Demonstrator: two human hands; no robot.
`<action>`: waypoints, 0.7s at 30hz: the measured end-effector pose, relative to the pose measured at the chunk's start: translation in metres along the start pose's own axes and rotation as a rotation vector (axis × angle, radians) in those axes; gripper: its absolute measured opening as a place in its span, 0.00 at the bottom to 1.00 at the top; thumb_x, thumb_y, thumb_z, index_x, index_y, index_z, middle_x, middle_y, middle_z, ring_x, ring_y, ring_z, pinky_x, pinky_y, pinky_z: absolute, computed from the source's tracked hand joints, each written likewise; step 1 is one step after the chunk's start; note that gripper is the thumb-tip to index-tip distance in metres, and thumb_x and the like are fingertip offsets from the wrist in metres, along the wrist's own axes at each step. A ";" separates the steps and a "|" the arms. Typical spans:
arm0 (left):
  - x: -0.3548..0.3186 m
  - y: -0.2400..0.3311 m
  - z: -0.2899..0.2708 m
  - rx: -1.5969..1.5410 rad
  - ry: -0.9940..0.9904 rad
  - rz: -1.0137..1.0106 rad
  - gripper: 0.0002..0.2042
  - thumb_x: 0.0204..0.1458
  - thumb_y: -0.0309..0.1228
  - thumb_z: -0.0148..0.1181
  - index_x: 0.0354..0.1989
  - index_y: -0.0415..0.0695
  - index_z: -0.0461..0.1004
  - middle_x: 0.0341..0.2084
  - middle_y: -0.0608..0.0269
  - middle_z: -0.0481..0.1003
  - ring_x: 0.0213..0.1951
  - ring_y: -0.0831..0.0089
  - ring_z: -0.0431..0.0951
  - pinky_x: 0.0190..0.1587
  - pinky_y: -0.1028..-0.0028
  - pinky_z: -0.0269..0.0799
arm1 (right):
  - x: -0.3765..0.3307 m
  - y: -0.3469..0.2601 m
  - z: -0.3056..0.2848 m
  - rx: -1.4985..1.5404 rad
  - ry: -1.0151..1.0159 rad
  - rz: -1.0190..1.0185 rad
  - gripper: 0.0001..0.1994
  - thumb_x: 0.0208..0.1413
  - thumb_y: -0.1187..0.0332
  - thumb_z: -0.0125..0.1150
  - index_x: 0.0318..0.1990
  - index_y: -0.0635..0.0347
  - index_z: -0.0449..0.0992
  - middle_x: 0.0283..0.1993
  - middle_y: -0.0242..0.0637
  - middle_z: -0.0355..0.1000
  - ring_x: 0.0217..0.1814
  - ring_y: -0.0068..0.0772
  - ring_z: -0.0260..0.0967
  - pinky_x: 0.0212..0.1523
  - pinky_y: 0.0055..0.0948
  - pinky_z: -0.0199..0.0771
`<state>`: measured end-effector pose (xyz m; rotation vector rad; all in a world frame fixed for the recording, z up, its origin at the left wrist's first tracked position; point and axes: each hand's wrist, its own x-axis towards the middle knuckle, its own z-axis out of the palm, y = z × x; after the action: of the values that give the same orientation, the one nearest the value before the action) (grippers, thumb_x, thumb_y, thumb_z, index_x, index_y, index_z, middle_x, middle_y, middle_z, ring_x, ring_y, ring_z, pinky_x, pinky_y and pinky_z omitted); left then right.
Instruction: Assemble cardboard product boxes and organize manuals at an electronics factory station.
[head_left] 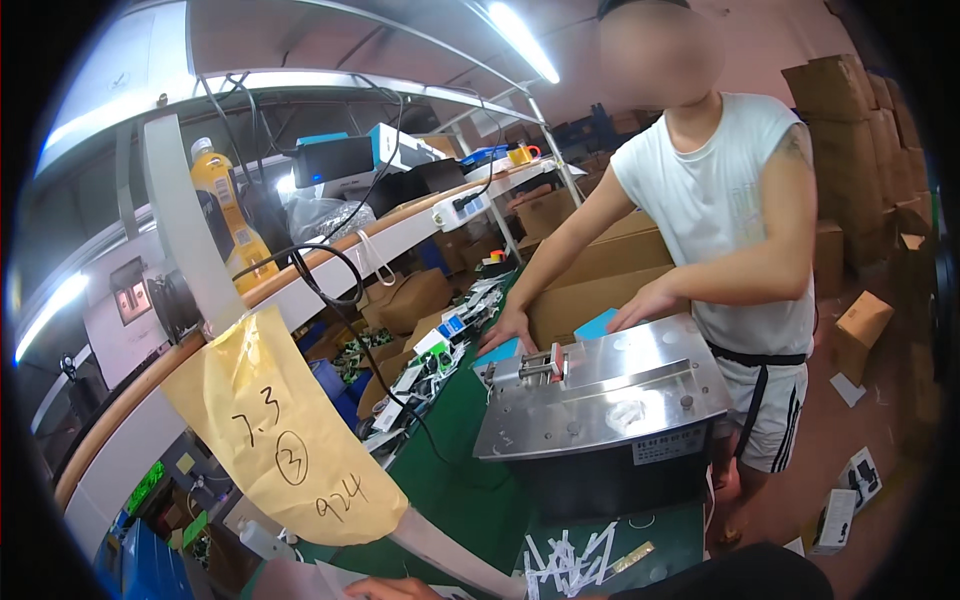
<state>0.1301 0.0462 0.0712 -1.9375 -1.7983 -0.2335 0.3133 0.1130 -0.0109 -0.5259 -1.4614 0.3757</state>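
A long strip of pale grey tape (190, 235) carrying a crinkled yellow-tan paper tag (285, 430) with handwritten marks runs on a diagonal from 11 o'clock down to 5 o'clock, its lower end just beside the person's left hand (390, 588) at the bottom edge over the green table (450, 490). Only the knuckles of that hand show, so whether its fingers are spread or pinching cannot be told, and the right hand is out of view. At 3 o'clock sits a brushed steel machine (610, 395) with a flat, shiny top, where a co-worker in a white sleeveless shirt (715, 200) leans with both palms flat on blue sheets (598, 325), white paper slips (570, 560) scattered in front.
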 end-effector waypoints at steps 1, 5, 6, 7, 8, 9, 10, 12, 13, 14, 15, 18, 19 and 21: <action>-0.003 0.021 -0.017 -0.107 -0.077 -0.129 0.21 0.53 0.44 0.63 0.48 0.42 0.82 0.44 0.39 0.76 0.53 0.40 0.70 0.58 0.50 0.65 | -0.002 -0.001 -0.002 -0.016 0.018 0.001 0.24 0.40 0.76 0.60 0.51 0.61 0.75 0.25 0.38 0.66 0.21 0.37 0.65 0.26 0.36 0.66; -0.022 0.006 0.033 -0.334 0.720 -0.147 0.36 0.58 0.52 0.60 0.67 0.36 0.63 0.60 0.35 0.62 0.58 0.41 0.67 0.61 0.52 0.65 | 0.009 -0.009 -0.028 -0.057 -0.012 0.013 0.26 0.41 0.76 0.63 0.53 0.62 0.75 0.30 0.43 0.69 0.28 0.40 0.68 0.31 0.37 0.69; -0.025 0.009 0.042 -0.341 0.690 -0.143 0.36 0.58 0.52 0.60 0.67 0.36 0.63 0.60 0.35 0.62 0.58 0.41 0.67 0.61 0.52 0.65 | 0.014 -0.011 -0.030 -0.097 0.007 -0.114 0.25 0.43 0.74 0.64 0.54 0.63 0.75 0.37 0.47 0.71 0.36 0.44 0.70 0.38 0.39 0.71; -0.033 0.009 0.052 -0.720 0.647 -0.212 0.38 0.58 0.51 0.62 0.69 0.36 0.59 0.63 0.34 0.60 0.62 0.42 0.64 0.63 0.51 0.63 | 0.016 -0.008 -0.016 -0.089 0.002 -0.234 0.25 0.45 0.73 0.66 0.55 0.64 0.75 0.43 0.50 0.74 0.44 0.48 0.72 0.45 0.42 0.73; -0.036 0.021 0.062 -1.132 0.594 -0.256 0.41 0.57 0.51 0.64 0.71 0.37 0.56 0.65 0.34 0.58 0.66 0.43 0.61 0.65 0.50 0.62 | 0.016 -0.006 -0.017 -0.091 -0.003 -0.204 0.25 0.45 0.73 0.66 0.55 0.64 0.75 0.43 0.50 0.74 0.44 0.48 0.72 0.45 0.42 0.73; -0.037 0.021 0.089 -1.333 0.489 -0.225 0.45 0.56 0.49 0.67 0.72 0.34 0.51 0.68 0.33 0.55 0.69 0.46 0.57 0.68 0.51 0.58 | 0.016 0.001 -0.017 -0.022 -0.071 -0.206 0.25 0.50 0.72 0.64 0.58 0.62 0.73 0.52 0.49 0.68 0.53 0.47 0.68 0.53 0.41 0.69; -0.036 0.028 0.095 -1.350 0.472 -0.230 0.45 0.56 0.49 0.67 0.72 0.34 0.51 0.68 0.33 0.55 0.69 0.46 0.57 0.68 0.51 0.58 | 0.020 0.009 -0.023 0.032 -0.137 -0.221 0.25 0.55 0.70 0.62 0.61 0.60 0.70 0.61 0.48 0.62 0.62 0.47 0.64 0.61 0.40 0.65; -0.034 0.040 0.102 -1.146 0.467 -0.145 0.46 0.55 0.50 0.68 0.71 0.31 0.51 0.68 0.33 0.55 0.69 0.45 0.59 0.68 0.52 0.57 | 0.018 0.019 -0.035 0.063 -0.282 -0.098 0.20 0.61 0.71 0.57 0.61 0.63 0.71 0.68 0.48 0.55 0.71 0.50 0.54 0.69 0.45 0.54; -0.034 0.039 0.100 -1.128 0.392 -0.132 0.47 0.54 0.53 0.67 0.69 0.29 0.53 0.66 0.33 0.58 0.66 0.42 0.61 0.68 0.51 0.56 | 0.020 0.023 -0.038 0.171 -0.280 -0.097 0.20 0.62 0.71 0.56 0.61 0.64 0.71 0.68 0.48 0.55 0.73 0.50 0.53 0.71 0.45 0.53; -0.035 0.038 0.107 -1.147 0.383 -0.132 0.47 0.54 0.53 0.67 0.69 0.29 0.53 0.66 0.33 0.58 0.66 0.42 0.61 0.68 0.51 0.56 | 0.021 0.026 -0.042 0.280 -0.277 -0.097 0.19 0.62 0.71 0.55 0.60 0.65 0.71 0.68 0.47 0.56 0.74 0.50 0.52 0.72 0.44 0.52; -0.036 0.037 0.117 -1.084 0.400 -0.143 0.47 0.54 0.54 0.67 0.68 0.29 0.54 0.65 0.32 0.60 0.65 0.42 0.62 0.67 0.51 0.57 | 0.018 0.025 -0.046 0.291 -0.296 -0.096 0.19 0.64 0.72 0.53 0.61 0.67 0.71 0.67 0.47 0.57 0.78 0.51 0.48 0.74 0.46 0.48; -0.042 0.034 0.130 -0.948 0.443 -0.130 0.46 0.53 0.55 0.67 0.67 0.28 0.56 0.63 0.33 0.61 0.63 0.42 0.64 0.67 0.50 0.57 | 0.015 0.027 -0.039 0.356 -0.357 -0.103 0.19 0.63 0.73 0.52 0.61 0.67 0.72 0.67 0.48 0.59 0.79 0.52 0.47 0.75 0.47 0.47; -0.046 0.030 0.131 -0.868 0.467 -0.096 0.46 0.53 0.55 0.67 0.66 0.28 0.57 0.63 0.33 0.61 0.62 0.42 0.65 0.66 0.50 0.57 | 0.013 0.028 -0.033 0.357 -0.357 -0.107 0.19 0.63 0.72 0.52 0.61 0.66 0.73 0.68 0.48 0.60 0.79 0.52 0.46 0.75 0.48 0.46; -0.047 0.028 0.132 -1.017 0.489 -0.104 0.45 0.53 0.54 0.67 0.66 0.28 0.56 0.63 0.33 0.61 0.63 0.42 0.63 0.66 0.49 0.56 | 0.013 0.032 -0.033 0.392 -0.382 -0.094 0.20 0.63 0.72 0.52 0.61 0.66 0.73 0.69 0.47 0.59 0.79 0.51 0.47 0.75 0.48 0.45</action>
<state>0.1256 0.0639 -0.0703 -2.0658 -1.5369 -1.7624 0.3496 0.1429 -0.0181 -0.0686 -1.7155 0.6969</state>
